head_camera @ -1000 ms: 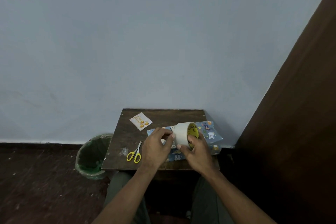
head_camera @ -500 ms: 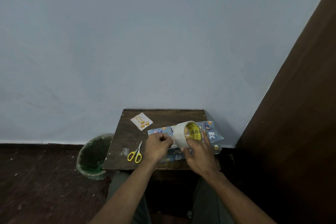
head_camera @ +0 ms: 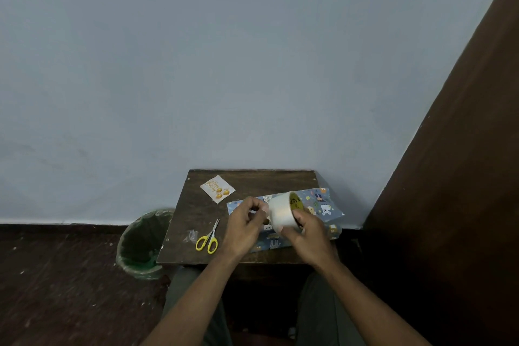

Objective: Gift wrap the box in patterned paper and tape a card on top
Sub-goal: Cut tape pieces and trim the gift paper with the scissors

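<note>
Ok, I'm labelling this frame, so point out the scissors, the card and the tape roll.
scissors (head_camera: 208, 239): head view, at the pivot just above the yellow handles.
card (head_camera: 217, 188): head view, middle of its white face.
tape roll (head_camera: 279, 212): head view, on its pale outer band.

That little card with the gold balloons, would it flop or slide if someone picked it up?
The card lies flat on the bare table, so it is probably thin and light, and hard to lift without sliding it first. Its edges look straight, so it likely bends a little rather than droops. It should not roll.

Table (head_camera: 247, 180): card (head_camera: 217, 188), scissors (head_camera: 208, 239), paper (head_camera: 323, 205).
</note>
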